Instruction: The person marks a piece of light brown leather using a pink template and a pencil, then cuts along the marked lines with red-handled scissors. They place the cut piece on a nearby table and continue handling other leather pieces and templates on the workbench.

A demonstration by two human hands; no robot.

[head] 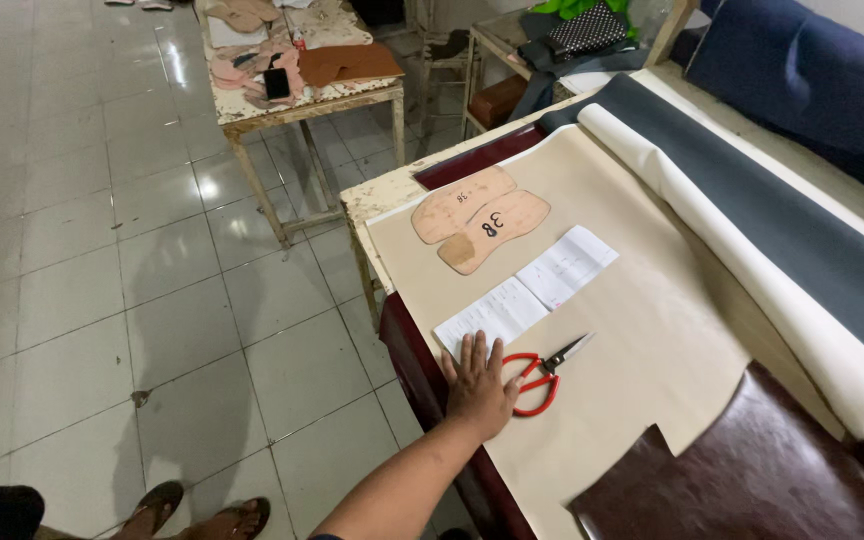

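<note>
The one hand in view (479, 385), which side I cannot tell, lies flat and open on the beige sheet (642, 350) near the worktop (377, 195) edge, touching the red scissors (542, 375); press evenly to keep the sheet smooth.

Even daylight fills my view; the floor tiles (102, 200) glare white at top left, my shadow lies soft below, and the edges bend slightly.
</note>
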